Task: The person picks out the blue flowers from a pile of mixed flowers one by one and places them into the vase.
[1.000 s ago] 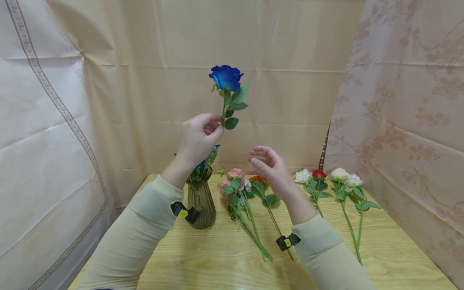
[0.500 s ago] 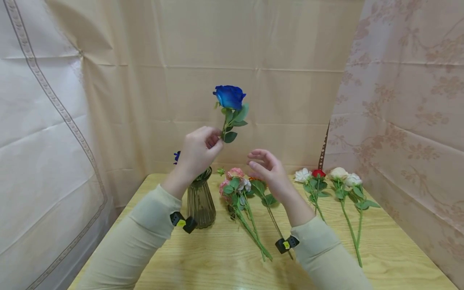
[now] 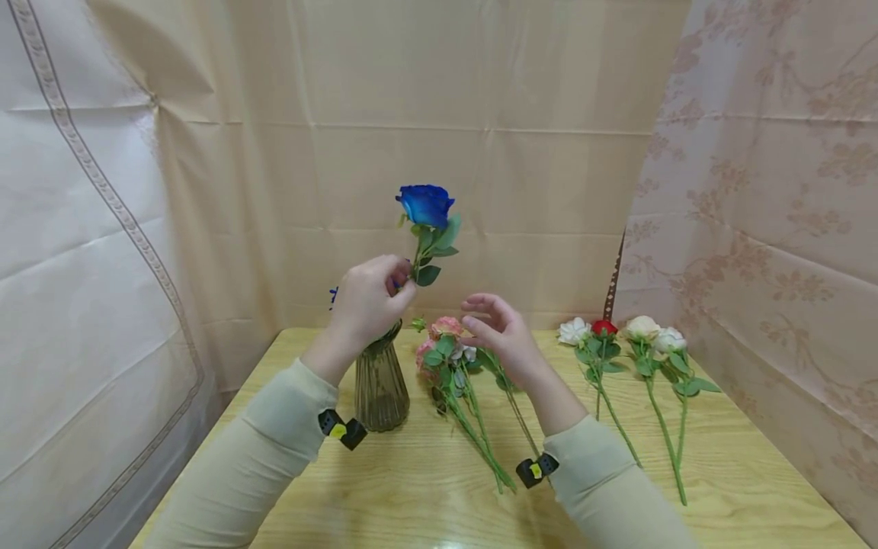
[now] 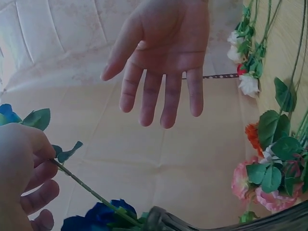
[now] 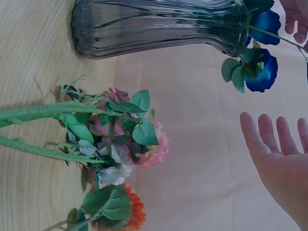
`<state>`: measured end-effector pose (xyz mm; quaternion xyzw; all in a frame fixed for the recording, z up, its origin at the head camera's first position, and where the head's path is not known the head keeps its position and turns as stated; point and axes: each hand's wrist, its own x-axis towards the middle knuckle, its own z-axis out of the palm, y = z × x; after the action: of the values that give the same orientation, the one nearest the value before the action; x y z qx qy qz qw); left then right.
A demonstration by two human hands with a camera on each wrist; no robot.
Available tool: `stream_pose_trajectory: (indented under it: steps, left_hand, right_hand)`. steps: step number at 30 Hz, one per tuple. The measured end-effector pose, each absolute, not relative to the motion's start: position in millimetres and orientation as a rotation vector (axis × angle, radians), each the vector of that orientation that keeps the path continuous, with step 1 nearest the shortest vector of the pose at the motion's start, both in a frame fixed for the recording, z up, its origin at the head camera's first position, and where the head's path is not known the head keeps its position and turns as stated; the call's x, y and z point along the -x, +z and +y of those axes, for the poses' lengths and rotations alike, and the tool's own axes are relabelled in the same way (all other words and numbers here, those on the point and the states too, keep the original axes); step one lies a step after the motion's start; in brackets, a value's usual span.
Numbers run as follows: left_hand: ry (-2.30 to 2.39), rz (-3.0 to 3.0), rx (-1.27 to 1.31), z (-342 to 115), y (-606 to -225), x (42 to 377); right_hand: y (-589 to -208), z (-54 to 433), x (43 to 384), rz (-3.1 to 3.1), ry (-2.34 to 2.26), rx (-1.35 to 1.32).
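Between thumb and fingertips, my left hand (image 3: 370, 301) pinches the stem of a blue rose (image 3: 427, 204), upright above a ribbed, smoky glass vase (image 3: 380, 389). In the left wrist view the rose's stem (image 4: 89, 187) slants down to the vase mouth. Other blue roses (image 5: 262, 72) stand in the vase, mostly hidden behind my left hand in the head view. To the right, my right hand (image 3: 504, 335) is raised with its fingers extended and holds nothing. The right wrist view shows its palm and fingers apart from the flowers.
Pink flowers (image 3: 446, 328) lie on the wooden table (image 3: 411, 496) right of the vase, beside an orange flower (image 5: 134, 211). Farther right lie a white flower (image 3: 574, 332), a red rose (image 3: 604, 329) and a cream rose (image 3: 642, 328). Cloth hangs behind and at both sides.
My left hand has lowered the blue rose toward the vase, its stem going down at the mouth. My right hand has sunk slightly and shifted a little left, still holding nothing.
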<state>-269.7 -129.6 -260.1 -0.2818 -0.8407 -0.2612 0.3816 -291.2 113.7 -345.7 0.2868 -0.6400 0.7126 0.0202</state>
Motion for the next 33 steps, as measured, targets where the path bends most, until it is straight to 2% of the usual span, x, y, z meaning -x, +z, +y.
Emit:
stream_pose_trajectory:
  steps: [33]
  left_hand:
    - [-0.182, -2.068, 0.647, -155.2, -306.4, 271.1]
  right_hand:
    - [-369.6, 94.4, 292.4, -2.131, 2.151, -0.938]
